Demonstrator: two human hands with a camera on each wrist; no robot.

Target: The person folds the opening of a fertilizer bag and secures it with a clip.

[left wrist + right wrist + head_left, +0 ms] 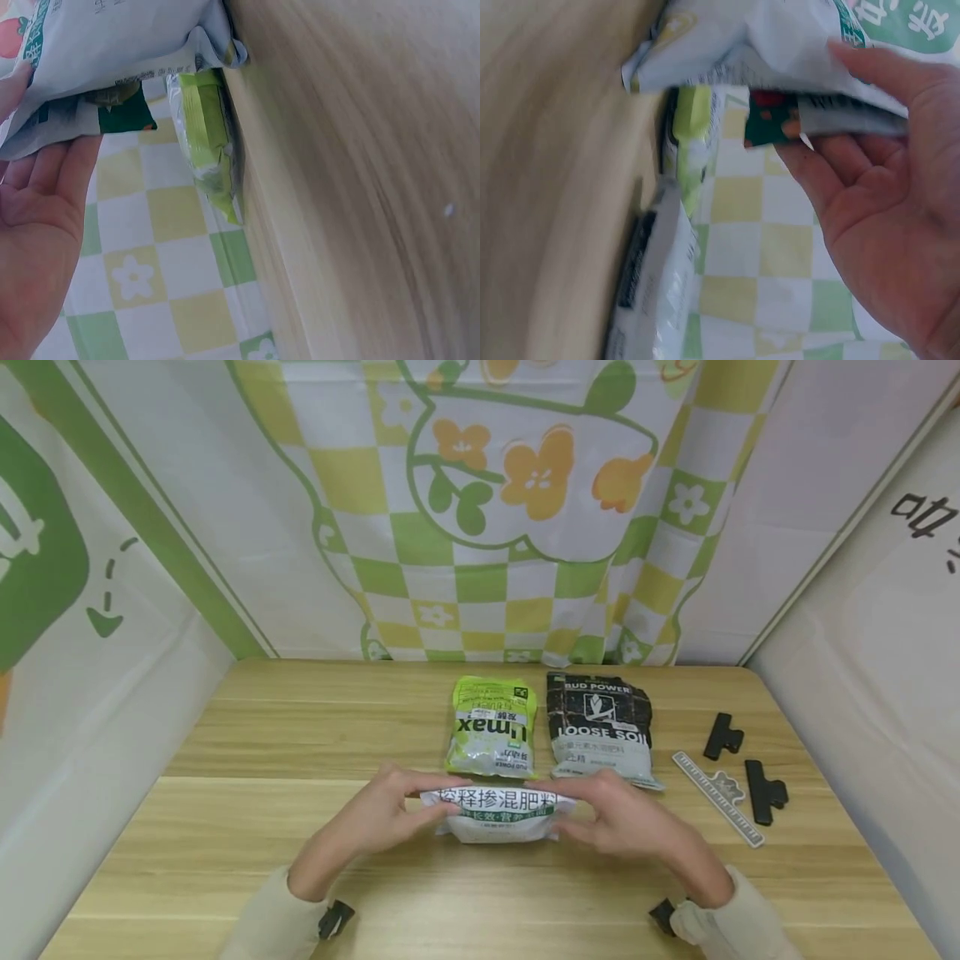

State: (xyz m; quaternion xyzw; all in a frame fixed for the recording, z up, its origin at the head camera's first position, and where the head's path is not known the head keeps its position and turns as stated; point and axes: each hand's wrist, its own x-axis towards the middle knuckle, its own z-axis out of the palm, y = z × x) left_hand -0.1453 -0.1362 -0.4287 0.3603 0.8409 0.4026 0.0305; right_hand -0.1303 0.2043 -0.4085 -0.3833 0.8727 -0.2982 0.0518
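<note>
Checked cloth (483,581) hangs behind the wooden table (315,727) and white packet (501,827).

A plump white packet (498,822) sits low in the middle of the head view, held by its two ends, its long side running left to right. Big dark Chinese characters cross the top of its face, with a green band of pale lettering below. Its lower corners look crumpled; I can't tell whether it touches the wood.
</note>
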